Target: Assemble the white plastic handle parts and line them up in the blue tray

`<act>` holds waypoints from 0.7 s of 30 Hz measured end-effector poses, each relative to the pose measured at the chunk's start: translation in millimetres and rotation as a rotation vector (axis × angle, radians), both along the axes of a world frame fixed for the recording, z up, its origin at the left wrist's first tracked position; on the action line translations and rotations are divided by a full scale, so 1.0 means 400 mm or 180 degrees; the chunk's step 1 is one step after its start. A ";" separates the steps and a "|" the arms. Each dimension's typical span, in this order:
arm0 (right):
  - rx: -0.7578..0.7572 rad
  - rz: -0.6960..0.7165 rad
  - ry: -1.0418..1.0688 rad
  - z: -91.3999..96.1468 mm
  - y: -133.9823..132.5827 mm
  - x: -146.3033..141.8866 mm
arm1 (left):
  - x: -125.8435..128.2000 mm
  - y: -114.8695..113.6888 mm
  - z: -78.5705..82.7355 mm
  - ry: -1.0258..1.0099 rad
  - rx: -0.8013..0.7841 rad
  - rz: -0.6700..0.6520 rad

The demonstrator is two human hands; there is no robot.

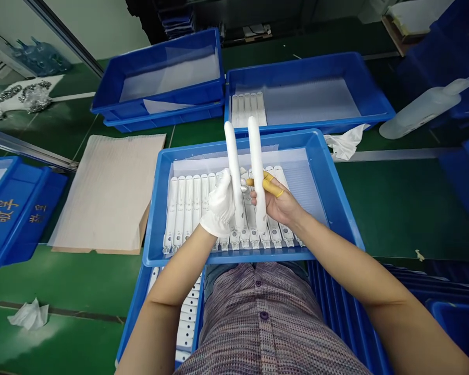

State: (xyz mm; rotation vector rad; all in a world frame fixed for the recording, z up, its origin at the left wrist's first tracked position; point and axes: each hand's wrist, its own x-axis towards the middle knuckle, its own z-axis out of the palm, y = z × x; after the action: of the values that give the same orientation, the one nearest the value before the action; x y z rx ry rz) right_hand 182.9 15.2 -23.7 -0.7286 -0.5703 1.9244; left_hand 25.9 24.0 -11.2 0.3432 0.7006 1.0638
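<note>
My left hand [220, 204], in a white glove, is closed around a long white plastic bar [234, 174] with rounded ends. A second bar of the same look, another white plastic bar [257, 172], is gripped by my right hand [275, 197], which wears yellow finger cots on some fingers. Both bars stand nearly upright, side by side with a narrow gap. Beneath them lies a light blue tray [338, 192] with a row of white bars [180, 211] on a white sheet. My hands hide part of that row.
Behind stand a blue tray [369, 101] with several white bars and stacked blue trays [160, 107]. A cardboard sheet [111, 192] lies left, crumpled tissues [346, 143] and a squeeze bottle [418, 112] right. Another tray of dotted white parts [186, 325] is below my left arm.
</note>
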 end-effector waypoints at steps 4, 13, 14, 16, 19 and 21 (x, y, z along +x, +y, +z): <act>0.0050 -0.0010 0.0169 -0.009 0.004 0.004 | -0.015 -0.009 -0.005 -0.0303 0.0137 0.0017; -0.0314 0.0043 0.0567 -0.033 0.005 -0.010 | -0.013 0.002 -0.041 -0.0268 -0.0081 -0.0198; -0.0287 0.0049 0.0553 -0.034 0.005 -0.011 | -0.013 0.002 -0.040 -0.0245 -0.0085 -0.0192; -0.0257 0.0069 0.0542 -0.033 0.007 -0.009 | -0.014 0.002 -0.039 -0.0184 -0.0052 -0.0180; -0.0227 0.0031 0.0509 -0.030 0.008 -0.005 | -0.017 0.004 -0.042 -0.0074 0.0092 -0.0138; -0.0128 -0.0024 0.0410 -0.029 0.006 -0.003 | -0.017 0.008 -0.050 0.0062 0.0235 0.0026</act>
State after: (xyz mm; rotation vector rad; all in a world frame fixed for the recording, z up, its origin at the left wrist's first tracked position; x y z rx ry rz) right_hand 181.6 17.8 -35.4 -0.6258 -0.4500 1.9645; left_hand 19.0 27.1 -31.2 0.4150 0.6817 1.0971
